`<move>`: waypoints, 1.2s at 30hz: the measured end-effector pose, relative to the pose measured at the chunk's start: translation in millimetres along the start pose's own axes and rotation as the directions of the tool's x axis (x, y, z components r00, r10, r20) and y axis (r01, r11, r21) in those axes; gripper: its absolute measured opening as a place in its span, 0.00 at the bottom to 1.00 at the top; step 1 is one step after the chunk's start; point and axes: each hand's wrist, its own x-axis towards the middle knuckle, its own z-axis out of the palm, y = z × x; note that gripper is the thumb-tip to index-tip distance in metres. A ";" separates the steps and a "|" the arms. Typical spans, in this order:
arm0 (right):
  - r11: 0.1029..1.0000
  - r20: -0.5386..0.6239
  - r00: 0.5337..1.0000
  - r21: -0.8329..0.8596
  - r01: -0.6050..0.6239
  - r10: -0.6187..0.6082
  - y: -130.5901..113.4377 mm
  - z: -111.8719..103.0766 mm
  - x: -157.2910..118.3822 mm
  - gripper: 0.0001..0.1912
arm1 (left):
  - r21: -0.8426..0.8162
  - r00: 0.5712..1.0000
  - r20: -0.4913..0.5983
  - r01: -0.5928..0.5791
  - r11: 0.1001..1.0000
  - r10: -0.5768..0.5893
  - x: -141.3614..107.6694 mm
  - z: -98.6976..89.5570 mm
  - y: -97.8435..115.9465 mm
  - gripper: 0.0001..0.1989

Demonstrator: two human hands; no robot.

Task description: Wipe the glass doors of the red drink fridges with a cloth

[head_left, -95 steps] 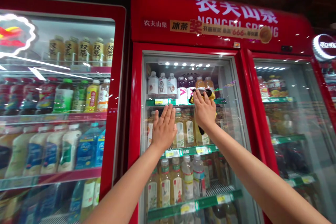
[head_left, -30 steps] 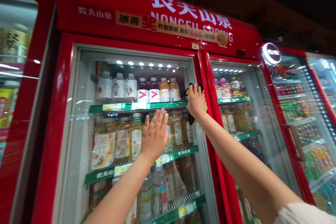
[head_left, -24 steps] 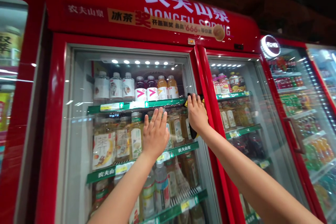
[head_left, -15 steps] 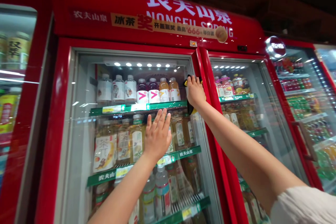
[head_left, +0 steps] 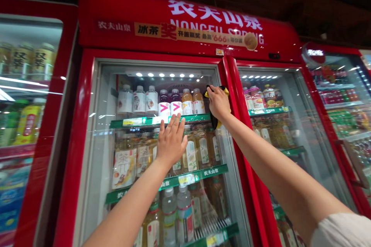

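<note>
My left hand (head_left: 171,141) lies against the glass door (head_left: 101,139) of a red drinks cooler, fingers stretched out and holding nothing. Higher up on the right, my right hand (head_left: 218,102) presses a black and yellow cloth (head_left: 215,122) to the same pane, close to the door's red frame (head_left: 228,85). Part of the cloth is hidden under the palm and fingers; its edges show above and below. Behind the glass, bottles with purple and orange drinks (head_left: 175,102) stand on the top shelf, between the two hands.
A second glass door (head_left: 301,123) adjoins on the right, with bottles behind it. Another red cooler (head_left: 49,131) stands at the left, and a further one (head_left: 333,85) at the far right. Green shelf strips (head_left: 213,171) run along the shelves inside.
The view has shifted, so the cooler sits further right in the picture. My left hand has moved left across the glass relative to the bottles. My right hand stays near the door frame with the cloth.
</note>
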 end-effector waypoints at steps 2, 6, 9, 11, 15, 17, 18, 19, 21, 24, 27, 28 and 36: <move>0.990 0.045 0.990 0.032 0.135 -0.136 -16.7 -2.3 -2.7 0.29 | 0.011 1.000 0.000 0.009 1.000 -0.009 1.8 -2.3 -5.6 0.31; 0.928 0.116 0.921 0.087 0.363 -0.371 -23.2 -9.2 -32.7 0.27 | 0.026 1.000 0.019 0.014 1.000 -0.015 -6.4 -11.2 -20.8 0.30; 0.963 0.068 0.961 0.063 0.264 -0.268 -17.5 -6.3 -34.4 0.27 | 0.042 1.000 0.022 0.014 0.999 -0.014 -17.3 -17.5 -35.6 0.29; 0.989 0.030 0.989 0.049 0.142 -0.144 -24.7 0.0 -21.6 0.28 | 0.047 1.000 0.017 0.007 0.999 -0.008 -22.3 -19.6 -43.7 0.29; 0.993 -0.008 0.994 0.036 0.111 -0.111 -62.7 10.2 -4.6 0.28 | 0.050 1.000 0.026 -0.008 0.999 0.007 -25.5 -20.9 -49.7 0.29; 0.970 0.002 0.972 0.053 0.236 -0.236 -75.3 10.3 -12.8 0.28 | 0.051 0.999 0.034 -0.011 0.999 0.009 -27.6 -22.9 -50.4 0.29; 0.949 0.010 0.951 0.071 0.308 -0.309 -76.8 9.5 -19.7 0.28 | 0.050 0.999 0.040 -0.014 0.999 0.012 -29.6 -24.6 -51.4 0.29; 0.925 0.014 0.928 0.092 0.369 -0.372 -75.4 8.6 -26.7 0.28 | 0.049 0.999 0.046 -0.017 0.999 0.015 -32.4 -26.8 -53.2 0.29; 0.900 -0.001 0.908 0.125 0.417 -0.420 -67.4 7.9 -35.8 0.27 | 0.051 0.998 0.056 -0.028 0.998 0.025 -39.1 -31.8 -59.9 0.29; 0.938 -0.080 0.947 0.136 0.318 -0.310 -65.1 13.3 -27.5 0.28 | 0.059 0.998 0.057 -0.045 0.997 0.042 -47.7 -38.1 -74.6 0.30; 0.974 -0.133 0.975 0.118 0.193 -0.177 -92.4 21.6 -5.9 0.28 | 0.066 0.998 0.050 -0.053 0.996 0.050 -50.4 -41.2 -88.2 0.30; 0.977 -0.126 0.977 0.105 0.186 -0.173 -104.9 23.2 -1.3 0.28 | 0.068 0.998 0.047 -0.052 0.996 0.049 -50.6 -41.9 -91.7 0.31; 0.927 -0.029 0.930 0.085 0.366 -0.365 -119.4 12.7 -21.9 0.28 | 0.089 0.999 0.044 -0.024 0.996 0.020 -74.8 -58.9 -118.0 0.29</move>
